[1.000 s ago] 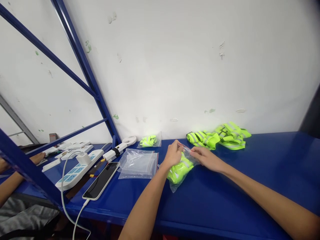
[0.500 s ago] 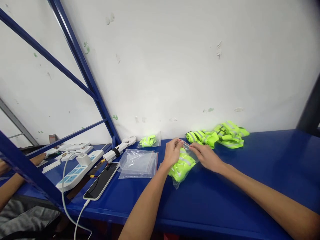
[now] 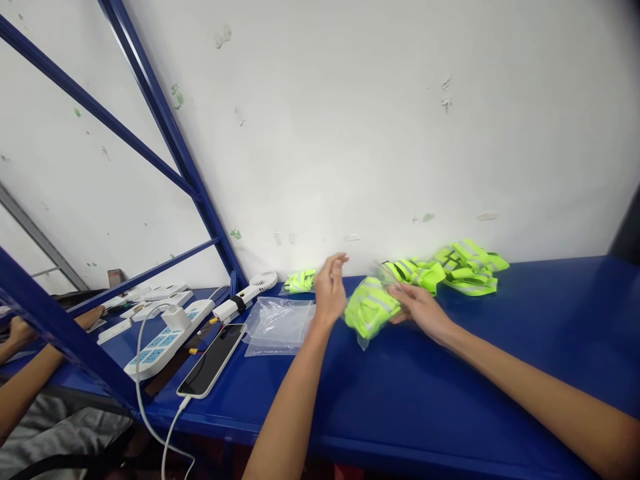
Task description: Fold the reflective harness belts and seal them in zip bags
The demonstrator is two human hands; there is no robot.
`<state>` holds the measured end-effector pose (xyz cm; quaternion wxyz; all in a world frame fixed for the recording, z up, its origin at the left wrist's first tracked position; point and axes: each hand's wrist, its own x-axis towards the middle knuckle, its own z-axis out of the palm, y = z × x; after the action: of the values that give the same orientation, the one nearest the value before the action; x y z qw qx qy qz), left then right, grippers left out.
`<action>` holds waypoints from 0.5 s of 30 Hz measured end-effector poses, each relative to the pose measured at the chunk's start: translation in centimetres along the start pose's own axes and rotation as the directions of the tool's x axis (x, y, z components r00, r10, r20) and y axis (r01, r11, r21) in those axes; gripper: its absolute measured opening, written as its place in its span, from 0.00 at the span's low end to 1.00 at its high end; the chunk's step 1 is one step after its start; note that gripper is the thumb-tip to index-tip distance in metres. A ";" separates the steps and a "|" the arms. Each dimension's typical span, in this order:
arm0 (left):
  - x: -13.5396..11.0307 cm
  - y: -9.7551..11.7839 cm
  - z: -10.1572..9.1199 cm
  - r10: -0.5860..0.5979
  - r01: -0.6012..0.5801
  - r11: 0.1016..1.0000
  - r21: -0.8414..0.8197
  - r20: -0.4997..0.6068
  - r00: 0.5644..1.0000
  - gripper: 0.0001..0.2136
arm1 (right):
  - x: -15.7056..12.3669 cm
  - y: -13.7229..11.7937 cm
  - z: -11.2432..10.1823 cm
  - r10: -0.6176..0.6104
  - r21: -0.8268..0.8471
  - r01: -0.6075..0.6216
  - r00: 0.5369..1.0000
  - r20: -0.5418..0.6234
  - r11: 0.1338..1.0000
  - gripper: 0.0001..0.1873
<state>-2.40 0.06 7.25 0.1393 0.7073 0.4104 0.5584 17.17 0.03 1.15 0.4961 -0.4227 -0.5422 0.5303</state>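
Note:
My right hand (image 3: 423,310) grips the edge of a clear plastic bag that has a folded neon-yellow reflective vest (image 3: 373,307) inside. The bag is tilted and looks slightly raised off the blue table. My left hand (image 3: 330,291) is just left of the bag, apart from it, with its fingers loosely extended and nothing in them. Behind the right hand, by the wall, lie rolled reflective vests (image 3: 467,267) in a loose heap. Another bagged vest (image 3: 301,280) rests behind my left hand. A stack of flat clear zip bags (image 3: 277,327) lies left of my left forearm, which partly covers it.
On the left are a phone (image 3: 213,360) on a charging cable, a white power strip (image 3: 173,340) and a small handheld fan (image 3: 250,293). A blue metal frame post (image 3: 193,177) rises there. Beyond it, another person's arms (image 3: 37,373) show at the table.
My left hand has let go of the bag's top and moved up and left. My right hand keeps the bag, now turned and lifted a little.

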 end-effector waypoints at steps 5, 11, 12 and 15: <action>-0.1 -2.0 -1.0 0.068 -0.076 0.982 0.170 0.052 0.996 0.17 | 4.0 -0.6 1.7 0.020 0.053 -0.013 0.991 -0.130 0.998 0.15; -2.6 -5.8 1.0 -0.069 -0.206 0.867 0.455 0.517 0.853 0.19 | 6.8 -1.0 3.2 0.077 -0.440 -0.090 0.996 -0.047 0.894 0.27; -2.9 -6.2 1.2 -0.116 -0.201 0.848 0.491 0.540 0.833 0.21 | 6.7 -1.3 2.8 0.042 -0.486 -0.070 0.997 -0.068 0.871 0.29; -3.1 -6.6 1.7 -0.161 -0.225 0.791 0.568 0.549 0.820 0.22 | 5.8 -2.6 0.1 -0.155 -0.698 0.043 0.983 -0.098 0.715 0.24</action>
<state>-3.73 2.33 0.27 0.0100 0.8545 0.4943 0.1596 16.37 5.50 4.23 0.3690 -0.5861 -0.6842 0.2286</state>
